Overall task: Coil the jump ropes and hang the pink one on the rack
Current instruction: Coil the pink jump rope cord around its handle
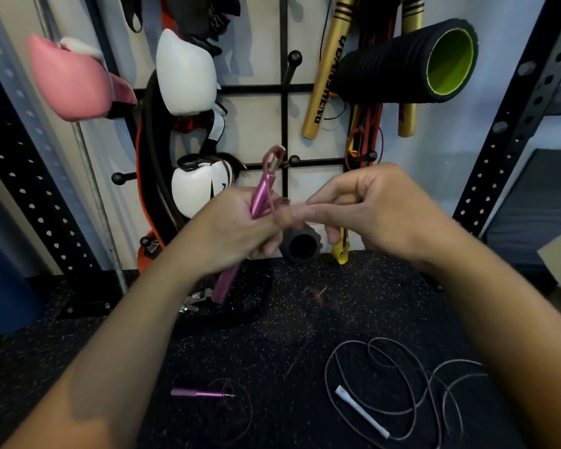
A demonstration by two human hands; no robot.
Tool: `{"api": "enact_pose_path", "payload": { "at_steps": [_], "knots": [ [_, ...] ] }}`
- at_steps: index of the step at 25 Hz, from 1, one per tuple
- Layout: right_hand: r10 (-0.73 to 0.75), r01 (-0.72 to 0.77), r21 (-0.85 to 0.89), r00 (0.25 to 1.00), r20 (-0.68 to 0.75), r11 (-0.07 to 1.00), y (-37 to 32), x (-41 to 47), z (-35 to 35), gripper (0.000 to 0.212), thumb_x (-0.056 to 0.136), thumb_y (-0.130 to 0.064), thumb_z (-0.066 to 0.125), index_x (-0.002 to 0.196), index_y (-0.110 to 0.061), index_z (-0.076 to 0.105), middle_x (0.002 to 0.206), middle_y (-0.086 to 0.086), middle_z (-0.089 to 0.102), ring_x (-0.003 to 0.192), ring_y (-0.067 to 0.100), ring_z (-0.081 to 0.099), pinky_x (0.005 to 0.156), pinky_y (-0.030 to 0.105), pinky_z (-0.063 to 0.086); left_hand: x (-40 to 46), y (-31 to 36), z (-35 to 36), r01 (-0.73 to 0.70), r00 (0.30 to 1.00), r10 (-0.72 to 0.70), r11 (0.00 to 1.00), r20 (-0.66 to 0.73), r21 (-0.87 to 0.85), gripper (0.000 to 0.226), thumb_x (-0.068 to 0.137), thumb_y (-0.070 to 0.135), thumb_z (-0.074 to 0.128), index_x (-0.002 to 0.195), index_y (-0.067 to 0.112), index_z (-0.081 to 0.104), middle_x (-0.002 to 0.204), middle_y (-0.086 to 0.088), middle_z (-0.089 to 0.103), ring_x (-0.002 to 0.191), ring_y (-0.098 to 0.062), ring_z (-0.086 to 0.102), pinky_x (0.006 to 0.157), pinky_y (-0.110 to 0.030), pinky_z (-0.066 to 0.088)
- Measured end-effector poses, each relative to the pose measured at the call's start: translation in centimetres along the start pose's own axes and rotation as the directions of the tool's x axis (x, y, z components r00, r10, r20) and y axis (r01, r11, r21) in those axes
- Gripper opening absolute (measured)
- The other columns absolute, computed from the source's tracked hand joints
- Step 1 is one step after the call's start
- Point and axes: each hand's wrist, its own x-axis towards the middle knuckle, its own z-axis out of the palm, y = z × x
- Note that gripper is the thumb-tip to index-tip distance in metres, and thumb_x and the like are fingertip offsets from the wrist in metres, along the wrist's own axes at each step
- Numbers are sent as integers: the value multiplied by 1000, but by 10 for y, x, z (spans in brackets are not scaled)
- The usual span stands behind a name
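Here the left hand (240, 228) grips a pink handle (261, 197); the right hand (366, 209) pinches its cord (280, 209), winding loops (coiling stage, I judge). Other handle (196, 393) lies floored. Next: gather slack, reach rack (284, 89).

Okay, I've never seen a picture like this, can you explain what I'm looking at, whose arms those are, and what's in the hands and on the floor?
There is no machine here. The single picture comes from a camera worn on a person's head, looking forward and down, so the two arms are that person's own.

The left hand grips a pink jump rope handle. The right hand pinches the thin pink cord beside it, apparently winding it.

On the dark speckled floor lie the second pink handle and a loose grey jump rope with a white handle.

Behind is a black wall rack holding boxing gloves, among them a pink one, and a black foam roller.
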Motion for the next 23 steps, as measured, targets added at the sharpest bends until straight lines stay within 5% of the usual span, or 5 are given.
{"api": "enact_pose_path", "payload": {
  "at_steps": [5,11,16,20,23],
  "knots": [
    [-83,76,-81,993,-85,994,8,1,12,14,96,-36,69,94,-25,77,68,2,69,54,27,52,52,34,46,1,0,-1,22,991,-5,991,133,-131,35,98,39,58,93,8,75,64,-3,76,48,-14,63,57,-26,53],
    [4,19,87,967,-254,996,10,2,7,30,90,-38,77,86,-9,73,52,6,55,39,14,35,40,23,29,-4,3,2,-26,998,38,974,50,-227,40,99,41,55,83,10,75,41,3,49,34,-11,41,46,-23,40],
    [-58,72,65,980,-189,995,11,5,3,28,106,-30,56,93,-15,75,62,6,42,52,8,35,50,18,31,-1,3,2,-38,997,62,913,48,-406,36,96,35,52,87,7,72,56,-5,70,46,-16,64,52,-22,50],
    [-33,62,127,976,-217,990,9,2,1,24,103,-31,61,96,-16,79,48,-1,52,42,18,39,42,23,31,-4,3,4,-55,998,65,886,6,-460,39,92,40,56,77,8,74,38,3,47,30,-9,39,42,-16,39],
    [-6,35,88,952,-305,995,10,1,6,32,98,-41,67,84,-15,79,41,-10,41,39,13,28,41,17,28,-3,5,7,-72,997,71,867,-22,-494,37,93,38,55,86,6,72,46,0,60,39,-12,54,52,-21,49]
  ]
}}
